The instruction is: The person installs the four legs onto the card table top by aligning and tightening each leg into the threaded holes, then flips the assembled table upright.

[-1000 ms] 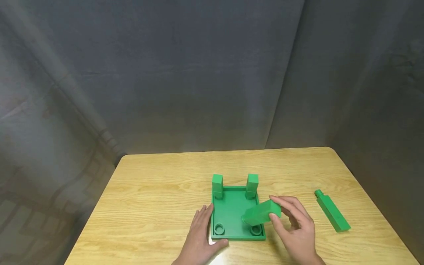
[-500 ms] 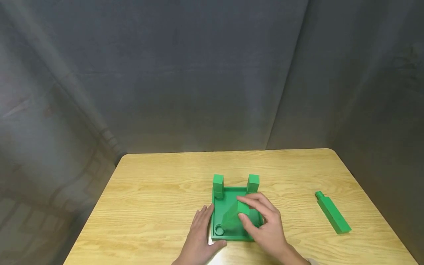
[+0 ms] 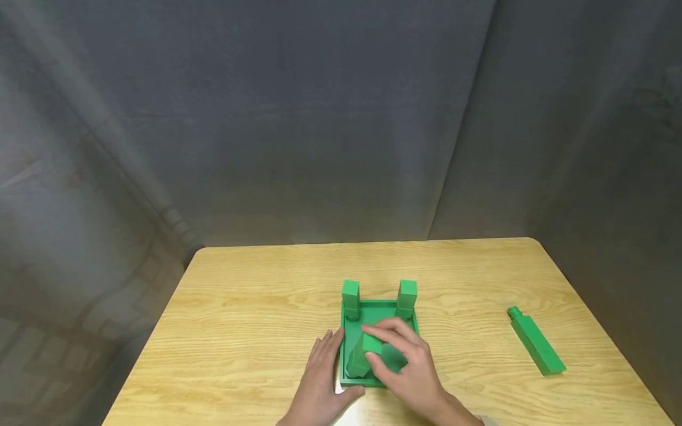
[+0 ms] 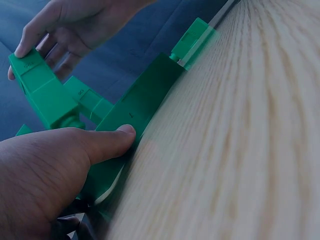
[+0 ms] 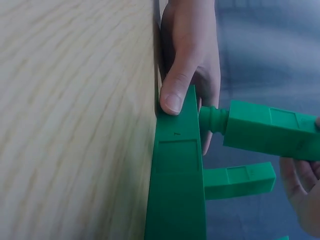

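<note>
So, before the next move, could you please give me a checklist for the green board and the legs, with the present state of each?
1. Left hand against the green board: ok, thumb on its near side.
2. Right hand on the held leg: ok, fingers at its upper end.
3. Held leg at the near-left corner: ok.
4. Held leg fully seated: not ok, its grooved neck shows.
5. Far-left leg and far-right leg standing: ok.
6. Near-right corner free: cannot tell, the right hand hides it in the head view.
</note>
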`<action>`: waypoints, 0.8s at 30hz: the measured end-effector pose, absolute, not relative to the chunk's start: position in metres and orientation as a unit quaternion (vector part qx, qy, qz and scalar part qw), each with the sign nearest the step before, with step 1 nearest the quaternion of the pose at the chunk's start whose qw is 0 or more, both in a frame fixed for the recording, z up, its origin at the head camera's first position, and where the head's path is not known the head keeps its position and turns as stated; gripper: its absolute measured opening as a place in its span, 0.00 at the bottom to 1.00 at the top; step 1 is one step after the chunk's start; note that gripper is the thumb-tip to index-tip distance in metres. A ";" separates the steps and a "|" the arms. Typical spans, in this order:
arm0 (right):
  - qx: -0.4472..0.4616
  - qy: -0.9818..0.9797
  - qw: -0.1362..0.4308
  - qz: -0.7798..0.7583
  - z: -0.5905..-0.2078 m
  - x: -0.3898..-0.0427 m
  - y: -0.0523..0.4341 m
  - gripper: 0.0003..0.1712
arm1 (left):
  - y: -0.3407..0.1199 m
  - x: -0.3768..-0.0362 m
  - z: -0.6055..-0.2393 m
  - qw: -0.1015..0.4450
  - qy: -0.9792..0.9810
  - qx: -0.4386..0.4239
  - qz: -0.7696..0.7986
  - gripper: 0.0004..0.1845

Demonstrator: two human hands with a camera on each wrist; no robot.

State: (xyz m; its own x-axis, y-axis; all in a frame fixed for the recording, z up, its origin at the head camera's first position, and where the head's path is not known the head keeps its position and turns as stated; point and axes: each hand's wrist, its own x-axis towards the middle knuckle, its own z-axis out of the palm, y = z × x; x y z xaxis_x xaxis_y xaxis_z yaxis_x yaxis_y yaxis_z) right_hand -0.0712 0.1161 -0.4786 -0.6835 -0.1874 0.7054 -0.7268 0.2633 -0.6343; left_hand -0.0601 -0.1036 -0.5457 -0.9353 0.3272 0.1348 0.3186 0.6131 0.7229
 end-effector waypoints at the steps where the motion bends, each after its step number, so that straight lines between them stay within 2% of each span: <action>1: 0.307 -0.752 0.258 0.523 -0.479 -0.072 0.116 0.30 | -0.104 -0.060 -0.546 0.003 0.898 0.181 0.401 0.60; 9: 0.331 -0.756 0.251 0.505 -0.484 -0.072 0.113 0.22 | -0.106 -0.060 -0.547 0.001 0.897 0.186 0.401 0.60; 18: 0.351 -0.776 0.204 0.483 -0.479 -0.073 0.113 0.28 | -0.105 -0.059 -0.546 -0.002 0.893 0.190 0.408 0.58; 24: 0.355 -0.790 0.175 0.468 -0.475 -0.072 0.117 0.29 | -0.105 -0.060 -0.547 -0.007 0.892 0.192 0.410 0.58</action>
